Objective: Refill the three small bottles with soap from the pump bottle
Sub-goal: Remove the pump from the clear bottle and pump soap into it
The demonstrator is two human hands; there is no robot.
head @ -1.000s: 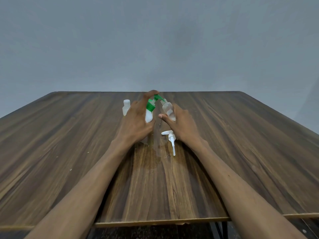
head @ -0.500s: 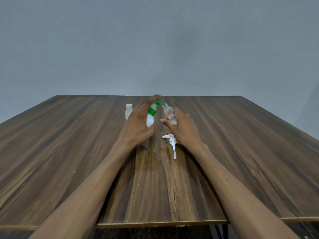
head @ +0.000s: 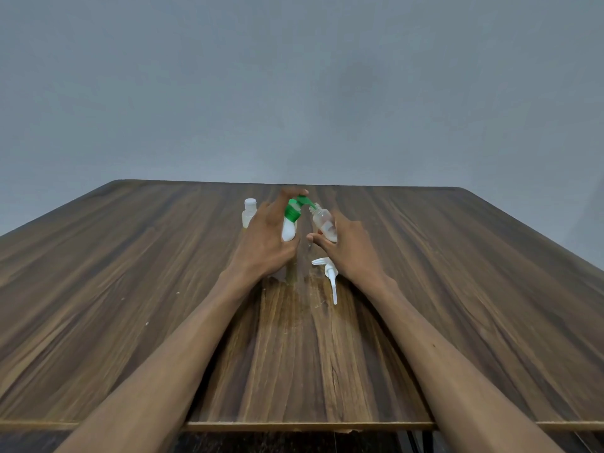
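My left hand [head: 264, 238] grips the white pump bottle [head: 289, 231] with its green pump head [head: 295, 206], one finger lying over the top of the pump. The green spout points right, at the open neck of a small clear bottle [head: 323, 223]. My right hand [head: 349, 248] holds that small bottle tilted toward the spout. A second small bottle [head: 249, 212] with a white cap stands upright just left of my left hand. A third small bottle does not show.
A loose white pump cap with a long tube [head: 330, 276] lies on the wooden table [head: 130, 289] under my right wrist. A wet, shiny patch [head: 294, 289] spreads on the wood in front of my hands. A grey wall stands behind the table.
Both hands and the bottles keep the same pose relative to each other. The view has tilted slightly, so everything sits a little lower in the frame.
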